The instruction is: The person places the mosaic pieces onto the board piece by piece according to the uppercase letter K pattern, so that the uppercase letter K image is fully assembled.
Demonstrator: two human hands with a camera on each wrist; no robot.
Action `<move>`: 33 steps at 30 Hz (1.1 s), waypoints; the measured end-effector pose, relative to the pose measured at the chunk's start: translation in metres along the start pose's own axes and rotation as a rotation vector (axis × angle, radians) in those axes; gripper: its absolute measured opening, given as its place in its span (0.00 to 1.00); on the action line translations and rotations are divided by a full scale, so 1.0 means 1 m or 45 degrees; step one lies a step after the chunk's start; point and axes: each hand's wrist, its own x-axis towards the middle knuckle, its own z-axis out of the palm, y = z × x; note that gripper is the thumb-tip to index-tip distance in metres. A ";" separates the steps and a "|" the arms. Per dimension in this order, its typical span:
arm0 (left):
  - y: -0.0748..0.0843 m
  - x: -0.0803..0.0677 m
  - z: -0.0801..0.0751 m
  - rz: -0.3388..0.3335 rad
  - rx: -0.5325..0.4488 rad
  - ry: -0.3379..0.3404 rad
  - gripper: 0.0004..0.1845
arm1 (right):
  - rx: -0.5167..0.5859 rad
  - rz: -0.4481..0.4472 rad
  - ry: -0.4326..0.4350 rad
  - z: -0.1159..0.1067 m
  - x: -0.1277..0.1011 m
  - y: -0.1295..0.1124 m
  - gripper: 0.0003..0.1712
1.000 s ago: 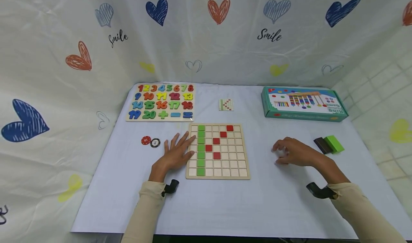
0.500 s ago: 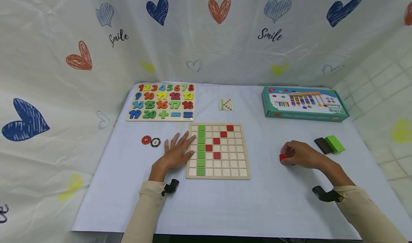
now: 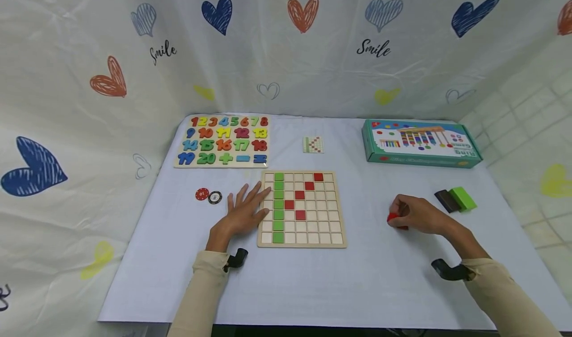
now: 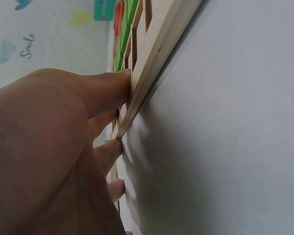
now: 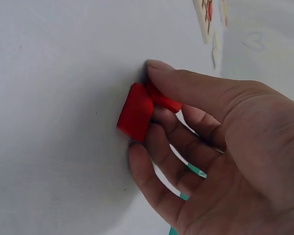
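My left hand (image 3: 241,214) lies with spread fingers on the left edge of a wooden grid board (image 3: 302,245). In the left wrist view its thumb (image 4: 112,90) presses the board's rim. One column of the board holds green tiles (image 3: 278,205), and several red tiles (image 3: 318,177) sit in other squares, mostly along a diagonal. Right of the board, my right hand (image 3: 415,214) pinches red tiles (image 5: 135,115) close over the table. One of these, a red tile (image 5: 162,99) by the thumb, is angled away from the others.
Black tiles (image 3: 447,201) and green tiles (image 3: 463,199) lie stacked beyond the right hand. A small pattern card (image 3: 313,145), a number puzzle (image 3: 221,142) and a teal box (image 3: 422,144) line the back. Two round chips, one red (image 3: 202,194) and one black-and-white (image 3: 215,197), lie left.
My right hand has drawn slightly right and down, and red tiles now show in its fingers; they have tilted since half a second ago. The left hand stays on the board.
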 end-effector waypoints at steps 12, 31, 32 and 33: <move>0.011 -0.007 -0.009 -0.025 0.017 -0.019 0.36 | -0.019 -0.159 0.235 0.008 0.011 -0.016 0.12; 0.010 -0.005 -0.009 -0.020 0.036 -0.024 0.36 | 0.174 -0.425 0.120 0.070 0.066 -0.110 0.08; 0.012 -0.005 -0.011 -0.020 0.036 -0.026 0.36 | 0.180 -0.437 0.109 0.074 0.069 -0.113 0.08; 0.012 -0.005 -0.010 -0.018 0.037 -0.025 0.36 | 0.186 -0.442 0.098 0.077 0.071 -0.116 0.08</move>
